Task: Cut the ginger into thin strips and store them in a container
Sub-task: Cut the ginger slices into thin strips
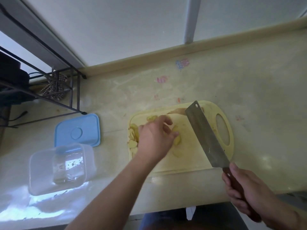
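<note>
A pale yellow cutting board [196, 156] lies on the counter with several ginger slices [133, 135] heaped at its left edge and a few more near its middle. My left hand [154, 138] hovers over the slices, fingers spread and lightly bent, fingertips touching a slice [177, 140]. My right hand [247, 191] grips the brown handle of a cleaver [204, 135], whose wide blade angles over the right part of the board. A clear plastic container [59, 168] stands at the left, with its blue lid [78, 130] lying behind it.
A black wire rack [49, 90] with a checked cloth stands at the back left. A raised backsplash ledge [182, 50] runs along the counter's rear. The counter's front edge [166, 211] lies just below my arms.
</note>
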Demonstrator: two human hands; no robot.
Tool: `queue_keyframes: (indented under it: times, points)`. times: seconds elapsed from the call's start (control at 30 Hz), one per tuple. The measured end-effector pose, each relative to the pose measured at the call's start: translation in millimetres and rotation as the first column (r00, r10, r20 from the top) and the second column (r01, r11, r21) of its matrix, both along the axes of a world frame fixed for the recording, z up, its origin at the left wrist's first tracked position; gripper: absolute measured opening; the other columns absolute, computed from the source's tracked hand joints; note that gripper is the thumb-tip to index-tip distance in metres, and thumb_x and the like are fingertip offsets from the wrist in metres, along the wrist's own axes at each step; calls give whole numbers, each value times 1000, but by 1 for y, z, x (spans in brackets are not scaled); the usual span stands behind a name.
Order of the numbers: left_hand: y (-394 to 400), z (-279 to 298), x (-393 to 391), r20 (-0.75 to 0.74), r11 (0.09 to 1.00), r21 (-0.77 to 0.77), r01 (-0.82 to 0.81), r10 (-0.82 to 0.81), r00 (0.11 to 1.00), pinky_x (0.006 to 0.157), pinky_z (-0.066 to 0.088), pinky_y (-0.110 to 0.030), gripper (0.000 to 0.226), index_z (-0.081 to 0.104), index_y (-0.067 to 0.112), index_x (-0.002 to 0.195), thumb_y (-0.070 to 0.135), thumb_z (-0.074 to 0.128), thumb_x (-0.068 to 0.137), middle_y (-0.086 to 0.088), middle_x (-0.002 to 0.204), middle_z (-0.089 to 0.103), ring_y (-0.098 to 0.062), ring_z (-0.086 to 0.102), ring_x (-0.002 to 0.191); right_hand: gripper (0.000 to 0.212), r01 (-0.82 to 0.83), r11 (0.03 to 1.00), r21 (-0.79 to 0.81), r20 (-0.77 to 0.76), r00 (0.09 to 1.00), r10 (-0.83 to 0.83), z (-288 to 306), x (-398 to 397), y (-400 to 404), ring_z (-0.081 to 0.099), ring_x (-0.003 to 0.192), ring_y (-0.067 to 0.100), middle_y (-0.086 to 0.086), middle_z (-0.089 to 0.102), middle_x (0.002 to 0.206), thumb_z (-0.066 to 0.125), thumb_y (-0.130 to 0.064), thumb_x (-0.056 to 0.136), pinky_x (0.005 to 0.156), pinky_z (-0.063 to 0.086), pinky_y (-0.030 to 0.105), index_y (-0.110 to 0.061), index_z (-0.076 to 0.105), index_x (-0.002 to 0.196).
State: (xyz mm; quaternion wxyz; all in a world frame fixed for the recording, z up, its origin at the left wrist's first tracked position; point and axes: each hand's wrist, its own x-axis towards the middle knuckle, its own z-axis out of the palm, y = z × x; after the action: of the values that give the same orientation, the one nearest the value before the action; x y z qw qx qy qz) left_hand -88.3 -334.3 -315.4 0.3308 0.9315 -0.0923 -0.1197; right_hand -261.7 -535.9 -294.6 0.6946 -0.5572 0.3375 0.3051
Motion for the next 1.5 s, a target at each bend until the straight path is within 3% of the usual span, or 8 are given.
queue_keyframes:
  times: [0.27, 0.43, 0.67, 0.8, 0.93, 1.13, 1.33, 1.5]
  points:
    - [0, -34, -22, 273, 934, 302, 190, -275, 922, 76, 25, -39, 37, 74, 21, 94, 54, 58, 87, 9, 68, 67, -24, 58, 78, 94, 26, 1000, -15, 30, 999, -25, -4, 0, -1, 28, 38, 16, 9, 35, 56, 73, -96, 40, 37, 30, 21, -10, 51, 69]
    - [6, -30, -24, 250, 882, 400, 249, -366, 896, 76, 23, -39, 51, 71, 21, 109, 61, 59, 80, 10, 71, 67, -23, 57, 82, 92, 31, 999, -15, 31, 999, -30, -5, -3, 2, 29, 37, 15, 10, 34, 55, 74, -96, 40, 36, 28, 19, -10, 52, 68]
    - [0, -30, -23, 170, 889, 383, 253, -337, 926, 71, 17, -38, 29, 65, 21, 76, 45, 81, 75, 10, 60, 61, -23, 54, 74, 87, -21, 997, -73, 24, 999, 23, 0, -8, 22, 28, 36, 15, 9, 33, 52, 67, -98, 44, 38, 24, 20, -14, 52, 63]
    - [-3, -32, -29, 167, 919, 332, 210, -277, 946, 70, 13, -37, 34, 68, 20, 80, 48, 85, 69, 8, 59, 62, -24, 57, 72, 76, 4, 993, -115, 11, 1000, -3, -4, -11, 41, 29, 37, 15, 8, 33, 52, 46, -81, 82, 40, 23, 22, -6, 45, 70]
    - [0, -30, -33, 170, 937, 324, 132, -195, 966, 71, 8, -34, 40, 73, 21, 98, 43, 88, 68, 7, 70, 68, -24, 59, 81, 75, -30, 979, -201, 12, 999, 33, -5, -12, 50, 31, 40, 16, 6, 36, 53, 39, -87, 80, 41, 25, 23, -13, 46, 65]
    - [-9, -29, -42, 63, 960, 252, 122, -142, 988, 74, 20, -37, 15, 61, 21, 73, 28, 72, 79, 9, 70, 65, -23, 53, 85, 77, -53, 986, -161, 19, 998, 57, -5, -9, 52, 29, 41, 16, 4, 33, 52, 44, -87, 76, 43, 26, 24, -11, 46, 66]
    - [5, -13, -8, 336, 970, 186, 156, -212, 918, 78, 38, -39, 17, 78, 20, 100, 16, 74, 85, 7, 84, 75, -26, 63, 87, 94, 17, 991, -136, 40, 999, -11, 5, -7, 40, 27, 40, 15, 13, 28, 54, 60, -105, 35, 39, 23, 23, -14, 49, 58]
    - [18, -7, 61, 181, 903, 377, 205, -289, 940, 87, 25, -38, 34, 69, 28, 125, 22, 68, 92, 7, 127, 66, -27, 47, 119, 82, 93, 991, -97, -14, 995, -94, 7, -9, 34, 26, 41, 15, 12, 30, 56, 56, -87, 75, 43, 19, 23, -5, 48, 69]
